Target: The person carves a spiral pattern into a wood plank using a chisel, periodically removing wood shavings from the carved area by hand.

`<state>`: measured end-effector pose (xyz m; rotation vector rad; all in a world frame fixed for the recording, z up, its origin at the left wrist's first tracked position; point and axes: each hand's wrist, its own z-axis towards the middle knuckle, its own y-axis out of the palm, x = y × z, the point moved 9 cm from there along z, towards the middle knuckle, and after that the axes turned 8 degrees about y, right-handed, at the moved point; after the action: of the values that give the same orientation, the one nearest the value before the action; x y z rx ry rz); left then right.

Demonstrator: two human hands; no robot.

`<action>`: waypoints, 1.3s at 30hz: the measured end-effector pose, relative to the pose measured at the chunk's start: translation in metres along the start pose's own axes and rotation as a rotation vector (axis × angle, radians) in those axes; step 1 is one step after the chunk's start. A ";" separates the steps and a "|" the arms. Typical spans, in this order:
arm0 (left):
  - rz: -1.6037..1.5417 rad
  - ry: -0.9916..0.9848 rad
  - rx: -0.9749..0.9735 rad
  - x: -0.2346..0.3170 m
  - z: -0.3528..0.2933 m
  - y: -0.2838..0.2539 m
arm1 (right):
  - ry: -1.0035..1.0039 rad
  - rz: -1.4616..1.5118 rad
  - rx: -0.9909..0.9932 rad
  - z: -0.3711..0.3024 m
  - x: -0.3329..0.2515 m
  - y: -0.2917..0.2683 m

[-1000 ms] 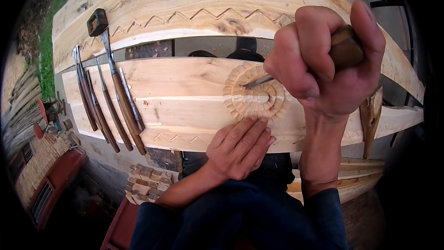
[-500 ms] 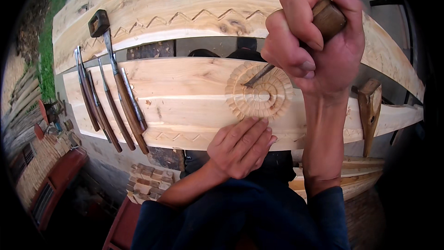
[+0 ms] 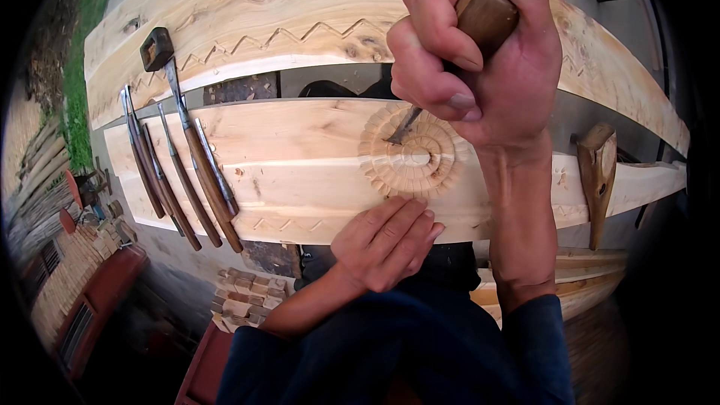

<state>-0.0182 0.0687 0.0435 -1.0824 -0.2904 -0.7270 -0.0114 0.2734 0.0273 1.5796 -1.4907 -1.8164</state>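
chisel (image 3: 406, 124) being gripped by right hand (image 3: 499, 67), fingers (image 3: 429, 30) curled round handle (image 3: 487, 16) | tip (image 3: 394, 140) being held on carved rosette (image 3: 414, 159) | board (image 3: 300, 139) being touched by left hand (image 3: 382, 246) (fingers extended together, nothing grasped)

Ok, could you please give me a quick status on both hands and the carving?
Right hand gripping carving tool, tip on rosette. Left hand on plank, beside rosette. Other tools at left, apart from rosette.

Long pale wooden board (image 3: 300, 142) carved with a round rosette (image 3: 415, 163), steel-bladed chisels with slim brown wooden handles (image 3: 213, 187) across its left end, tapered brown wooden tool (image 3: 598, 176) across its right end, left-hand fingers (image 3: 396, 226) resting below the rosette
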 end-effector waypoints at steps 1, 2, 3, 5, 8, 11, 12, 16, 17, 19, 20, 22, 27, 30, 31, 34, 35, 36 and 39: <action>0.006 -0.011 0.002 -0.001 -0.001 -0.001 | 0.038 0.001 -0.010 0.002 0.002 0.006; 0.014 -0.011 0.001 -0.002 -0.001 -0.002 | 0.074 0.000 -0.020 0.003 0.004 0.012; 0.000 -0.011 0.005 -0.003 -0.001 -0.003 | 0.107 0.002 -0.021 0.001 0.006 0.017; -0.001 -0.007 0.018 -0.001 0.002 -0.003 | -0.121 -0.151 0.047 -0.010 -0.015 0.008; 0.005 -0.012 0.019 0.000 0.003 -0.002 | -0.118 -0.080 0.025 -0.015 -0.016 0.003; -0.013 -0.014 0.066 -0.003 0.002 -0.008 | -0.100 -0.112 0.037 -0.013 -0.011 0.027; -0.063 -0.054 0.079 -0.008 0.000 -0.010 | -0.063 -0.236 0.109 -0.013 -0.008 0.033; -0.186 -0.218 0.141 -0.028 0.003 -0.022 | -0.081 -0.312 0.144 -0.027 -0.012 0.029; -0.185 -0.212 0.143 -0.028 0.004 -0.023 | -0.125 -0.258 0.084 -0.031 -0.015 0.029; -0.161 -0.239 0.182 -0.037 0.002 -0.025 | -0.149 -0.261 0.049 -0.036 -0.014 0.033; -0.172 -0.218 0.205 -0.039 0.005 -0.023 | -0.163 -0.314 0.009 -0.040 -0.014 0.039; -0.152 -0.183 0.141 -0.037 0.007 -0.026 | -0.239 -0.434 -0.026 -0.055 -0.011 0.058; -0.152 -0.072 0.129 -0.039 0.016 -0.030 | -0.660 -0.856 -0.110 -0.096 0.031 0.121; -0.125 0.004 0.122 -0.042 0.014 -0.029 | -0.768 -1.082 -0.107 -0.115 0.080 0.144; -0.125 0.002 0.114 -0.043 0.013 -0.031 | -0.797 -1.195 -0.140 -0.116 0.094 0.150; -0.025 0.017 0.055 -0.042 0.016 -0.030 | -0.840 -1.217 -0.150 -0.120 0.108 0.145; 0.003 0.008 0.058 -0.042 0.016 -0.029 | -0.860 -1.211 -0.164 -0.121 0.109 0.145; 0.031 -0.001 0.061 -0.043 0.015 -0.028 | -0.855 -1.210 -0.160 -0.121 0.109 0.143; 0.020 0.014 0.059 -0.048 0.020 -0.028 | -0.891 -1.200 -0.150 -0.118 0.103 0.138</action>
<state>-0.0696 0.0982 0.0455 -1.0222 -0.2871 -0.7040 0.0028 0.0795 0.1044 1.8248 -0.4311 -3.5078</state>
